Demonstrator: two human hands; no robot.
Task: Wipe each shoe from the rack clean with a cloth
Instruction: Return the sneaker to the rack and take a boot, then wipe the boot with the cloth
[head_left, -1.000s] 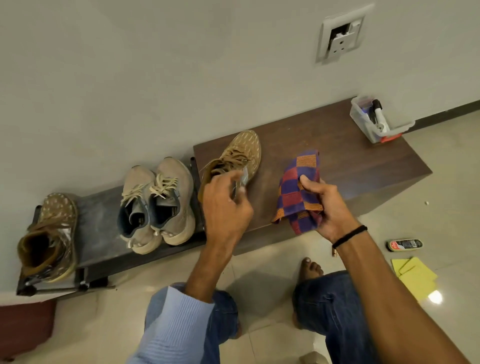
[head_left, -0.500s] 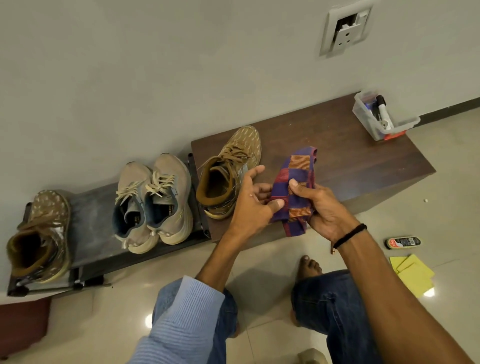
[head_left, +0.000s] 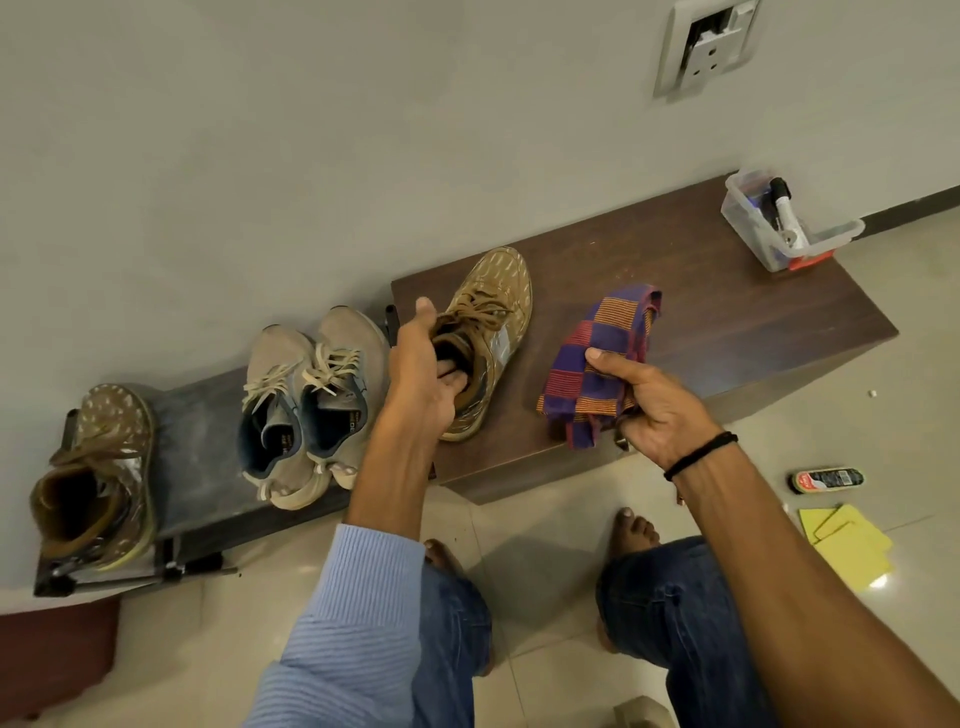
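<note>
Gripping the collar of the tan boot (head_left: 493, 306) with the left hand (head_left: 418, 387), fingers (head_left: 449, 371) curling down inside the opening and thumb lying along the outside, the boot standing upright on the left end of the brown worktop (head_left: 727, 312). Holding the checked purple-and-orange cloth (head_left: 597, 358) bunched in the right hand (head_left: 652, 408), fingers wrapping its lower folds, just right of the boot. Leaving the pair of grey sneakers (head_left: 306, 400) and a second tan boot (head_left: 98, 478) untouched on the low rack (head_left: 202, 441) to the left.

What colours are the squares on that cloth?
The cloth has purple, orange and red checks, clear in the head view, held by the right hand.
</note>
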